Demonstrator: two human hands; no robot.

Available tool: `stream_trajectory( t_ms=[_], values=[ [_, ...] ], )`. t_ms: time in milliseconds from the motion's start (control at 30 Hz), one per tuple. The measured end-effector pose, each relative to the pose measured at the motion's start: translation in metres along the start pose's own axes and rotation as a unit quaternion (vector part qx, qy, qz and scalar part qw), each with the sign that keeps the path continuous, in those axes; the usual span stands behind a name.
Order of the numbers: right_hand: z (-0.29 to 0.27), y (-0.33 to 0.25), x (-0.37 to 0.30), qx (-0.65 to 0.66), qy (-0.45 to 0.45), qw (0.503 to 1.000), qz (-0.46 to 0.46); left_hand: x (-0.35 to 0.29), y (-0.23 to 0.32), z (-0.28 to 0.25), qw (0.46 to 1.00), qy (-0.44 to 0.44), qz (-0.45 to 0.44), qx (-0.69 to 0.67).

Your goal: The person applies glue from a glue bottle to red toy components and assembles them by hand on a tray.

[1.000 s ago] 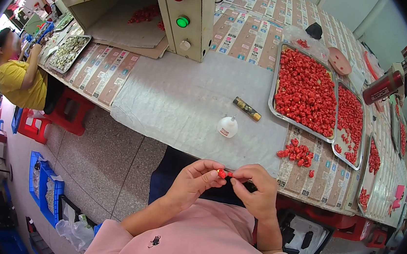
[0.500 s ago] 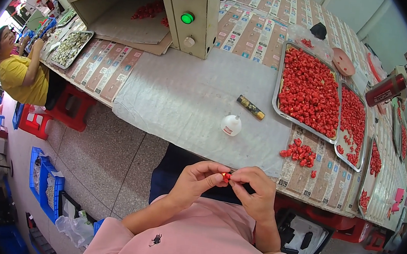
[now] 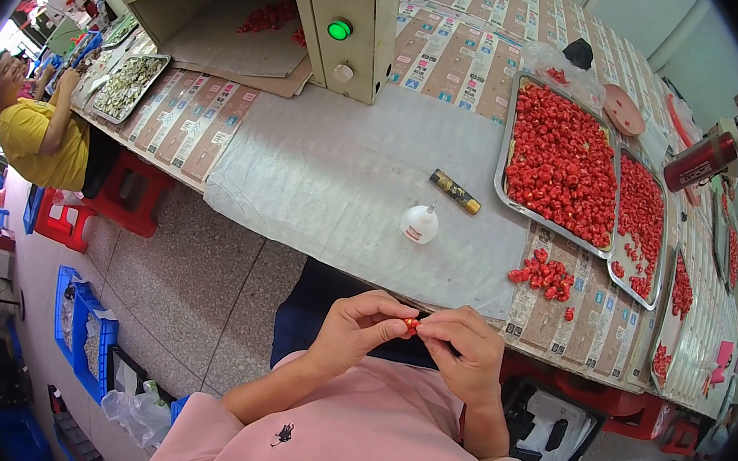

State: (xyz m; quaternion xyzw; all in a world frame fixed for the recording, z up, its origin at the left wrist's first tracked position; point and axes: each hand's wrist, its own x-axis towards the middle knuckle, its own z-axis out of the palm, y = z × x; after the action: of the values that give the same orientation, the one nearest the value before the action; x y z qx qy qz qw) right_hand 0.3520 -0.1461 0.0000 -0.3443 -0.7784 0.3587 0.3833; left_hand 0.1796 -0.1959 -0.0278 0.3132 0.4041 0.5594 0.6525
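Note:
In front of my body, at the near table edge, a small red piece [image 3: 411, 325] with a touch of yellow is pinched between my hands. My left hand [image 3: 352, 331] grips it from the left between thumb and fingertips. From the right, my right hand [image 3: 467, 351] closes its thumb and forefinger on the same piece. The fingers cover much of it, so its exact kind does not show. Beyond my hands stand a white squeeze bottle [image 3: 419, 226] with a thin tip and a lying dark, gold-patterned tube [image 3: 455, 193]. Several similar red pieces [image 3: 542, 276] lie loose to the right.
Metal trays [image 3: 499, 185] heaped with red pieces occupy the right side. A beige box-shaped machine [image 3: 351, 51] with red and green lights stands at the back. A red flask [image 3: 700, 163] sits far right. At the left, a person in yellow [image 3: 45, 137] works beside another tray [image 3: 128, 87].
The red piece has turned slightly in my fingertips, showing less yellow. My right fingers have shifted a little around it. Both hands stay in nearly the same place.

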Motion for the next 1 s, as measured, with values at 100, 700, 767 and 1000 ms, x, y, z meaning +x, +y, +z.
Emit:
stream_trajectory(
  t_ms=[100, 700, 767, 1000],
  values=[
    [0.0000, -0.0005, 0.0003, -0.008, 0.004, 1.000, -0.014, 0.0009, -0.0016, -0.0016, 1.000, 0.001, 0.007, 0.002],
    [-0.0049, -0.0040, 0.0006, 0.004, -0.006, 1.000, -0.019, 0.0012, -0.0027, 0.0014, 1.000, -0.002, -0.005, 0.004],
    [-0.0043, -0.0057, 0.0016, 0.001, -0.003, 1.000, -0.013, 0.0012, -0.0030, 0.0017, 1.000, -0.007, -0.003, 0.009],
    [-0.0035, -0.0063, -0.0010, 0.027, 0.009, 0.999, 0.039, 0.0013, -0.0008, 0.0061, 0.997, -0.002, -0.065, -0.043]
  ],
)
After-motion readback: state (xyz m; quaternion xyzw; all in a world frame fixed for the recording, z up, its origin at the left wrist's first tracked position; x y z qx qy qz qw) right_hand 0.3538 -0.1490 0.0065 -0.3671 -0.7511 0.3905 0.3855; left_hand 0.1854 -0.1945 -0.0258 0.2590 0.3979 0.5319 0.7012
